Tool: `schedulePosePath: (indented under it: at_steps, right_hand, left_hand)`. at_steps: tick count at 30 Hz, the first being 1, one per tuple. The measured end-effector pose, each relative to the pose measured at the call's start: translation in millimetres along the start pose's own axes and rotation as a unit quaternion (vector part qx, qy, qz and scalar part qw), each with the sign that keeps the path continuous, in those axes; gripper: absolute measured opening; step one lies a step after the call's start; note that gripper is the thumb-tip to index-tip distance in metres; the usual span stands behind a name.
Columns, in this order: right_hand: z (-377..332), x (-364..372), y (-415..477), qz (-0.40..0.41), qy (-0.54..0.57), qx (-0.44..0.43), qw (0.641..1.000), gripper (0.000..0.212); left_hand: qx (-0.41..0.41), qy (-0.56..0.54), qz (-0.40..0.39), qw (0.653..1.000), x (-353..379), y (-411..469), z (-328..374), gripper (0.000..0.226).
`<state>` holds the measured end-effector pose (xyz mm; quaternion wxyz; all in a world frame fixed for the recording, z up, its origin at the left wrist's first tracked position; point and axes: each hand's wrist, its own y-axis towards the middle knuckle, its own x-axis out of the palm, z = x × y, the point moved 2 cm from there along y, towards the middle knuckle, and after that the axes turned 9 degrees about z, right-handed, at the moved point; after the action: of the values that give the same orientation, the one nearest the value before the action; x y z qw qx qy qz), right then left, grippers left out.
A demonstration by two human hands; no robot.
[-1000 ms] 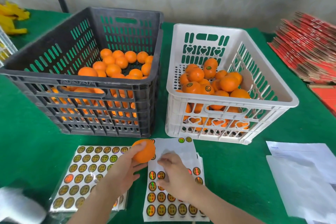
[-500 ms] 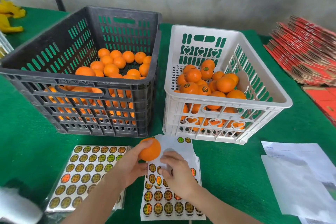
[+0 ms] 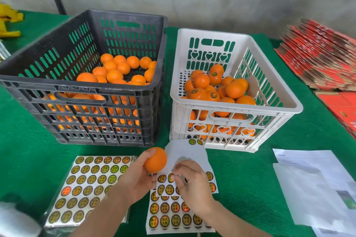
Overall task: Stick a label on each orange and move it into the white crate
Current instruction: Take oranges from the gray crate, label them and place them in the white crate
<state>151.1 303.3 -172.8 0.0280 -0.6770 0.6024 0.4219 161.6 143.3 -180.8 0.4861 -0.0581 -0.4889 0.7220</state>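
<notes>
Green table carries everything. Black crate sits back left, with loose oranges inside, no labels showing on them. White crate is just beside it on the right, holding a pile of labelled oranges; round labels are visible on several. Stack of flat red cartons at the far right edge. White papers near right, well apart from the hands. Full label sheet lies flat in front of the black crate. Sheet pile lies in front of the white crate; the top label sheet is mostly bare backing at its far end, which reaches the crate's base. Left hand: fingers curled round one orange, held off the table in front of the gap between crates, just beside the top sheet's left edge; no label visible on it. Right hand: thumb and forefinger pinch the top label sheet at its first full row of labels. Cannot tell if a label is lifted.
</notes>
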Motion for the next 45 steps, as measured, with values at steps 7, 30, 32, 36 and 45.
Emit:
schedulePosePath:
  at_steps: [7, 30, 32, 36, 45]
  right_hand:
    - [-1.7, -4.0, -1.9, 0.02, -0.012, -0.005, 1.0, 0.013]
    - [0.7, -14.5, -9.0, -0.015, 0.127, 0.245, 0.961, 0.024]
    - [1.2, -14.4, -8.1, -0.053, 0.132, 0.276, 0.951, 0.03]
    - [0.0, -16.3, -6.9, -0.115, 0.101, 0.265, 0.952, 0.029]
    - [-18.1, -43.0, 33.4, -0.19, 0.168, 0.204, 0.945, 0.02]
  left_hand:
    - [-0.003, 0.005, -0.019, 1.0, 4.4, -1.8, 0.5, 0.071]
    - [0.041, 0.069, -0.067, 0.994, 12.7, -7.7, -3.3, 0.063]
    - [0.053, 0.107, -0.052, 0.991, 11.0, -8.4, -0.8, 0.063]
    - [0.096, 0.246, 0.007, 0.965, 4.9, -14.2, 2.0, 0.051]
    - [0.174, 0.181, -0.058, 0.966, 2.3, -35.8, 13.1, 0.066]
